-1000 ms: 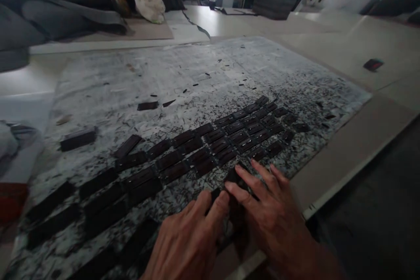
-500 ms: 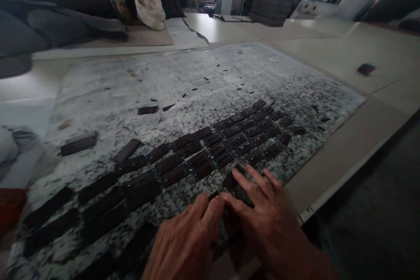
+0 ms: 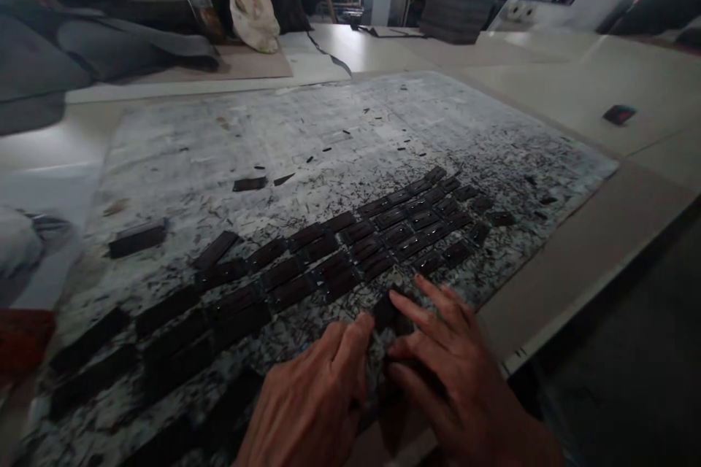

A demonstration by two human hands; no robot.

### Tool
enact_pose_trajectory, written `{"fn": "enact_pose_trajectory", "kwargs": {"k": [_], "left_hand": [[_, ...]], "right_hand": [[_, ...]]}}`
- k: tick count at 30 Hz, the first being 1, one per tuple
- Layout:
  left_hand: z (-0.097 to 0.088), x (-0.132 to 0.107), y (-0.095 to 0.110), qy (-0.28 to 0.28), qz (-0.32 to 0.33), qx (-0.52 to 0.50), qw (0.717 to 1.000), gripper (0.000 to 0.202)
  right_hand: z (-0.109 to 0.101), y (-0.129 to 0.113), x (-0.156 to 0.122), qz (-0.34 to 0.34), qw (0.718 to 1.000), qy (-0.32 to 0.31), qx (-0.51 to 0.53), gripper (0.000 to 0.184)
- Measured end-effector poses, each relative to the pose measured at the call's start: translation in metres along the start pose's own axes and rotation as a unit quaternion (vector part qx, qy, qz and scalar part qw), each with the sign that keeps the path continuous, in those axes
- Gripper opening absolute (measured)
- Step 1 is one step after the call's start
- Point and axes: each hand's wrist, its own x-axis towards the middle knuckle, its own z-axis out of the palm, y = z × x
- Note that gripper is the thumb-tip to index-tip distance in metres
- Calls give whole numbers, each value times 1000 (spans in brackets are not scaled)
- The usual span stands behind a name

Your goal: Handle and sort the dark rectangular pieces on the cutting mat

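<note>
A small dark rectangular piece point(image 3: 385, 310) lies on the work sheet between my two hands. My left hand point(image 3: 312, 394) is closed, its fingers curled with the index fingertip at the piece's left edge; whatever is beneath the fingers is hidden. My right hand point(image 3: 454, 357) has its fingers apart, the index fingertip touching the piece's right side and the thumb bent in closer to me. Just beyond, rows of similar dark rectangles point(image 3: 339, 282) lie side by side, some with a shiny rim. More of them, larger in view, spread toward the lower left.
Black scraps litter the stained pale sheet point(image 3: 274, 124) on the table. A loose rectangle point(image 3: 138, 238) lies at left, and a small dark object point(image 3: 620, 114) far right. Behind stand a cloth bag point(image 3: 249, 4) and a dark stack point(image 3: 463, 0). The table edge point(image 3: 548, 343) runs along the right.
My right thumb has drawn back toward me, away from my left fingertips, and the right fingers have shifted. More of the dark piece between the hands shows. The view has shifted slightly.
</note>
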Motion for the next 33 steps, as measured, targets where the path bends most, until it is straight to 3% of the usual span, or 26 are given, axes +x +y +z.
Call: {"fn": "enact_pose_trajectory", "kwargs": {"k": [4,11,18,26,33], "left_hand": [[-4,-1,4,-25,16,26,999,64],[-4,1,5,-36,25,76,996,66],[-2,2,1,-47,42,82,995,60],[1,-1,1,-37,45,97,994,59],[-1,-1,2,-31,35,98,994,62]], "right_hand": [[2,0,1,-9,1000,-3,-23,8],[6,5,0,14,998,46,-42,19],[11,-5,-3,-33,998,47,-11,14],[18,2,-6,9,999,33,-20,18],[18,1,-8,32,996,70,-49,19]]}}
